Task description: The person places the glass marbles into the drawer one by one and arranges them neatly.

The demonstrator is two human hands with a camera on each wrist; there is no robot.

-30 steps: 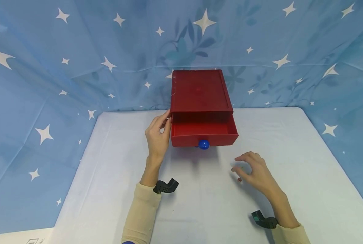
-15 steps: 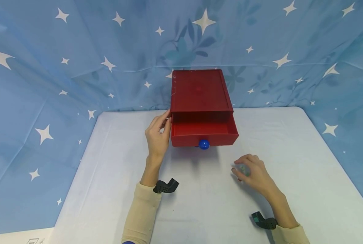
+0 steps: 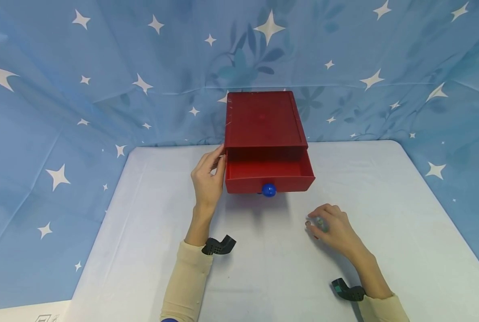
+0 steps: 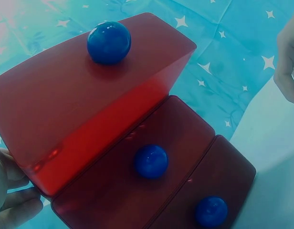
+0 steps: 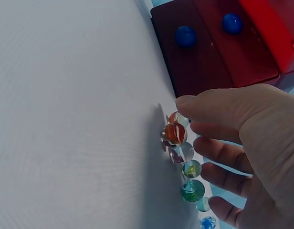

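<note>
A star-printed blue curtain (image 3: 175, 67) hung behind the white table (image 3: 259, 255). A pale marked surface (image 3: 18, 314) lay left of the table.

Beyond the right grip (image 3: 334, 228), a blue cloth (image 3: 336, 98) is hung, patterned with pale stars (image 3: 371, 79); below, the surface (image 3: 259, 277) is covered in white.

The drawer box (image 3: 265, 118) stands far back on the table (image 3: 263, 273). The left hand (image 3: 208, 179) is at its left side. Marbles (image 5: 191, 169) sit nearer, to the right, by the right hand (image 3: 333, 226).

L hand (image 3: 207, 181) farther fwd, fingers (image 3: 212, 158) approx. straight; R hand (image 3: 337, 227) nearer body, fingers bent, thumb (image 3: 317, 231) & index apart.
</note>
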